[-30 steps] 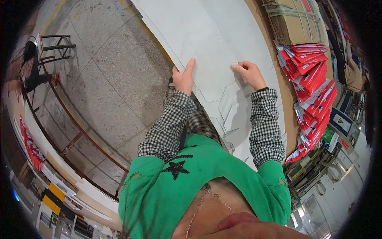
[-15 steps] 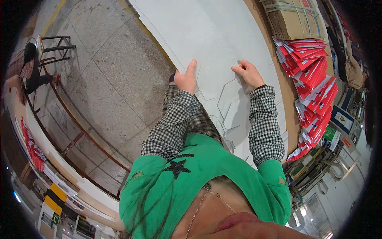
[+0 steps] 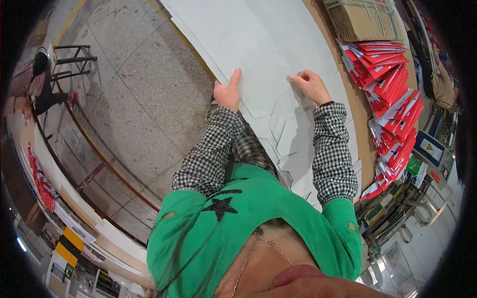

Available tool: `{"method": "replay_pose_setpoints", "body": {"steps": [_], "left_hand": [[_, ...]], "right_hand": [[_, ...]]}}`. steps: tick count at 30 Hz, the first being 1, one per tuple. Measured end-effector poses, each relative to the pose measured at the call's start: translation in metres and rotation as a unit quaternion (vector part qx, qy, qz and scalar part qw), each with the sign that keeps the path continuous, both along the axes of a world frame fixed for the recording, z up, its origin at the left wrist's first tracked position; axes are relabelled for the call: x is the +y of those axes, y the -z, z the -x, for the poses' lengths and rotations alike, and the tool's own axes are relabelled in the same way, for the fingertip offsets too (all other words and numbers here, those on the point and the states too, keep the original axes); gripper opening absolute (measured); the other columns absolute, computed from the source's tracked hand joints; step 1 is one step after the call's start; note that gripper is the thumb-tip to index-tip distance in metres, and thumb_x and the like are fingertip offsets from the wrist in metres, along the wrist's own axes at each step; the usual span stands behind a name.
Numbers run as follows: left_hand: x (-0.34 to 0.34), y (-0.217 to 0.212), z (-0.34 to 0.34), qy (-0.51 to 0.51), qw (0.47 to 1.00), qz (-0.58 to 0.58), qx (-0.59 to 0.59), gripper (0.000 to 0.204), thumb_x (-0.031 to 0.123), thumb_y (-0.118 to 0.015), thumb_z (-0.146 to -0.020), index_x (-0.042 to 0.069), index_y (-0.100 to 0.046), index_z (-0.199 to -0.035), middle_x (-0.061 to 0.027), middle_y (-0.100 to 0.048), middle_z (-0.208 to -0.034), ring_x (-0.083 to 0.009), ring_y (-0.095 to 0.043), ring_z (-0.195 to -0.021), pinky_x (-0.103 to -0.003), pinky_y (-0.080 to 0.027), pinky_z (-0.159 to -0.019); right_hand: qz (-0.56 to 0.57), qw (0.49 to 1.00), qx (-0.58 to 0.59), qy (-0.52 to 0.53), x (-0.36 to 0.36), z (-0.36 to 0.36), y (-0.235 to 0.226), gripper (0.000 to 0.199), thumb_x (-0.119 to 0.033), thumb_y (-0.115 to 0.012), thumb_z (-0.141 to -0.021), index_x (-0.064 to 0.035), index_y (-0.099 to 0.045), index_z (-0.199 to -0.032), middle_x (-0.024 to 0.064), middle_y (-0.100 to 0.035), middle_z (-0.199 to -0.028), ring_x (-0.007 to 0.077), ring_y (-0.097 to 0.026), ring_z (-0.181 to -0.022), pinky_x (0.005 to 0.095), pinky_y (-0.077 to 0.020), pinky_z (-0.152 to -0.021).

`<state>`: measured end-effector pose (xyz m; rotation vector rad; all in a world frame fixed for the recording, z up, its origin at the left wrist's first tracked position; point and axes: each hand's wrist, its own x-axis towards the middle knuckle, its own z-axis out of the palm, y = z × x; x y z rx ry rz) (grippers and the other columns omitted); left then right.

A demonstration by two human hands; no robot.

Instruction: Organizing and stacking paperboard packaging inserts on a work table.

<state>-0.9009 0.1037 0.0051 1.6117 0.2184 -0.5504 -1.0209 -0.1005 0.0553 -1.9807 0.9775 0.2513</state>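
A big stack of white die-cut card sheets (image 3: pixel 268 44) lies on a table in front of me. My left hand (image 3: pixel 228 92) rests at the stack's near-left edge, thumb raised along the sheet. My right hand (image 3: pixel 310 84) presses on the top sheet a little to the right, fingers curled onto the card. Both forearms wear black-and-white checked sleeves under a green top. Whether either hand pinches a sheet is hard to tell.
A fanned pile of red folded cartons (image 3: pixel 392 89) lies along the table's right side, beside a brown cardboard bundle (image 3: pixel 362 20). Machinery (image 3: pixel 427 149) stands at the right. Left is concrete floor (image 3: pixel 129 99), with a seated person (image 3: pixel 42 82) on a stool at the far left.
Both hands have stayed on the white sheets, shifting only slightly; the view has tilted a little.
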Motion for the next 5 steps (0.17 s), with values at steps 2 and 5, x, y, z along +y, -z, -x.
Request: {"method": "replay_pose_setpoints", "body": {"steps": [2,5], "left_hand": [[0.007,-0.007,0.004,0.011,1.0,-0.001,0.025,0.058,0.03,-0.067,-0.076,-0.008,-0.046,-0.115,-0.0159,-0.056,-0.113,-0.0251,-0.053,-0.103,-0.032,-0.039,-0.089],[0.007,-0.004,0.012,0.035,0.999,-0.021,0.017,0.063,0.03,-0.068,-0.075,-0.008,-0.042,-0.119,-0.0165,-0.053,-0.116,-0.0241,-0.052,-0.105,-0.032,-0.038,-0.091]], "right_hand": [[0.024,0.999,0.042,0.025,-0.007,0.012,-0.004,0.043,-0.041,-0.066,-0.072,0.0008,-0.058,-0.077,0.0091,-0.057,-0.069,0.0169,-0.051,-0.065,0.0285,-0.043,-0.062],[0.063,0.993,0.099,0.03,-0.003,0.035,0.015,0.043,-0.042,-0.064,-0.074,-0.0031,-0.057,-0.089,0.0109,-0.061,-0.081,0.0203,-0.056,-0.076,0.0285,-0.0447,-0.07]]}}
